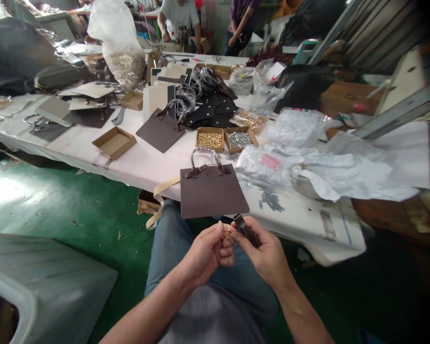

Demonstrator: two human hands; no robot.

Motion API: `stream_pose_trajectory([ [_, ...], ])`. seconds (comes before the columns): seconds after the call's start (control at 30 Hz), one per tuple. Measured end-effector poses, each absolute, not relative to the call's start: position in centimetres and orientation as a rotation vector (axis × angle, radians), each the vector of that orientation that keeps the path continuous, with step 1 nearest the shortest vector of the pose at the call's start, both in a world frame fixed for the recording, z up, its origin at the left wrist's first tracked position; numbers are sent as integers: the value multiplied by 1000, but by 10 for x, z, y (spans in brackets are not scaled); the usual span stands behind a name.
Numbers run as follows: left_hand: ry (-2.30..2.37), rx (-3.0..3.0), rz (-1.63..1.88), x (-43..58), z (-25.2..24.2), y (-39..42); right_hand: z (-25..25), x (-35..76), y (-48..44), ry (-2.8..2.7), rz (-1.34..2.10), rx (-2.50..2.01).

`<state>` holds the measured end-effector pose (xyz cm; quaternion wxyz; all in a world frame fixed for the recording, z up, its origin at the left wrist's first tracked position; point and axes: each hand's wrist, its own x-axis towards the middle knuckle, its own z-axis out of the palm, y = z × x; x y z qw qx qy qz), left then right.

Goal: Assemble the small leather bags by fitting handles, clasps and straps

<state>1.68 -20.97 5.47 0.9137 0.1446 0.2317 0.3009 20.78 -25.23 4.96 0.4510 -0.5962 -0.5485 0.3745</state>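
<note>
Over my lap, my left hand [215, 246] is closed, pinching small gold-coloured metal hardware [228, 234] whose exact kind is too small to make out. My right hand [263, 251] touches the same hardware with its fingertips. Its palm and fingers are wrapped round a dark, bar-like tool [245, 228], mostly hidden by the hand. Just beyond both hands, a dark brown bag panel [213, 193] lies at the table edge, its plastic-wrapped handle [205, 154] pointing away from me. A beige strap [161, 198] hangs off the edge to its left.
Cardboard boxes of gold pieces [209, 139] and silver pieces [240, 138] stand behind the panel. Grey metal plates [271, 199] lie to the right, near plastic-wrapped white material [301, 126]. An open cardboard tray [114, 142] sits left. A grey bin [57, 277] stands on the floor. Two people are across the table.
</note>
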Motion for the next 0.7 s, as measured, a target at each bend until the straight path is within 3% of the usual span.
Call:
stream_pose_trajectory([
  [0.3,553,524,674,18,49,-214,50,209,-254,-1416,858,-1531],
  [0.57,638,717,740,-8,45,-201,82,248,-264,-1775,752,-1614],
  [0.7,655,776,790,-14,48,-197,81,265,-276,-1544,735,-1660],
])
